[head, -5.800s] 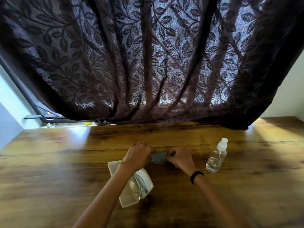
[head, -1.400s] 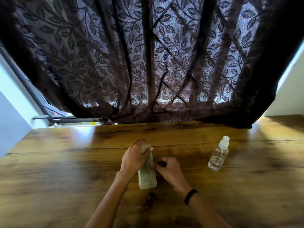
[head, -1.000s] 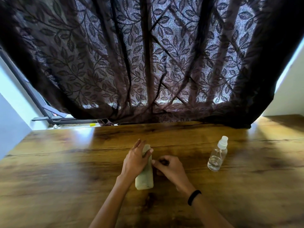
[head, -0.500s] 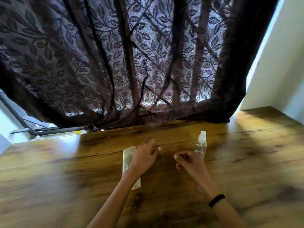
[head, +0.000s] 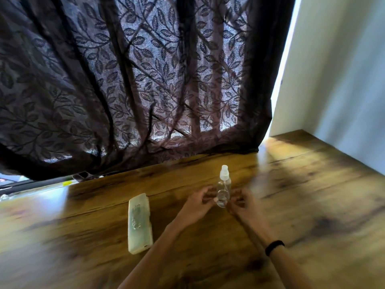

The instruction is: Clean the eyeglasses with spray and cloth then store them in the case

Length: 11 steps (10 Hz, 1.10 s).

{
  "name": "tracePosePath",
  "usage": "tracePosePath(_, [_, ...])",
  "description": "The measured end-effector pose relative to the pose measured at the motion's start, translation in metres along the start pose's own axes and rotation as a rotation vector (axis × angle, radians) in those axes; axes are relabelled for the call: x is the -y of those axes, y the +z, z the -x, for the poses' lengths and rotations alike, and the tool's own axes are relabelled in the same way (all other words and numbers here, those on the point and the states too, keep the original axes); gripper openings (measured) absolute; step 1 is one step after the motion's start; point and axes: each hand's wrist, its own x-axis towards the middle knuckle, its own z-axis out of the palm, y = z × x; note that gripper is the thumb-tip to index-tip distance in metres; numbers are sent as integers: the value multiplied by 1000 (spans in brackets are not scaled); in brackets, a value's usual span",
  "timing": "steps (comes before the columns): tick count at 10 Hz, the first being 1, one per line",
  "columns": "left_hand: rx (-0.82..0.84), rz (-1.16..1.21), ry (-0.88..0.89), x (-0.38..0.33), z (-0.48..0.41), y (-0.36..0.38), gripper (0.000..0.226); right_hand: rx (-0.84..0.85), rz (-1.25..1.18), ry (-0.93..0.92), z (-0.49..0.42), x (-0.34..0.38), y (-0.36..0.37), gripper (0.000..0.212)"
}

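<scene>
A clear spray bottle (head: 224, 187) with a white cap stands upright on the wooden table (head: 312, 205). My left hand (head: 196, 205) is just left of its base with fingers apart, fingertips at the bottle. My right hand (head: 242, 202) is just right of the base with fingers curled. Motion blur hides whether either hand touches the bottle. The pale eyeglass case (head: 139, 223) lies closed on the table, left of my left forearm. Neither the glasses nor the cloth can be seen.
A dark leaf-patterned curtain (head: 145, 90) hangs over the table's far edge. A white wall (head: 337, 80) borders the table on the right. A window sill with small items (head: 31, 184) shows at far left. A black band (head: 274, 247) circles my right wrist.
Since the earliest frame the open case with the glasses has been shut. My left hand has let go of the case, and both hands have moved right to the spray bottle.
</scene>
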Motion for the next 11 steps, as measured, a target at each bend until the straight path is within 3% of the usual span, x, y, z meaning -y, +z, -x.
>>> tracePosePath(2, [-79,-41,-29,10,9,-19,48,33,146,-40,-15,5,37,33])
tracePosePath(4, [-268,-40,-150,29,31,-60,49,230,228,-118,-25,33,95,35])
tracePosePath(6, [-415,93,-242,40,49,-88,27,372,264,-182,-30,52,138,34])
tracePosePath(8, [-476,239,-248,47,54,-92,16,402,230,-217,-33,53,152,28])
tracePosePath(10, [-535,271,-287,42,54,-92,33,432,218,-183,-38,51,144,46])
tracePosePath(11, [-660,107,-281,36,55,-104,45,406,211,-194,-42,60,136,53])
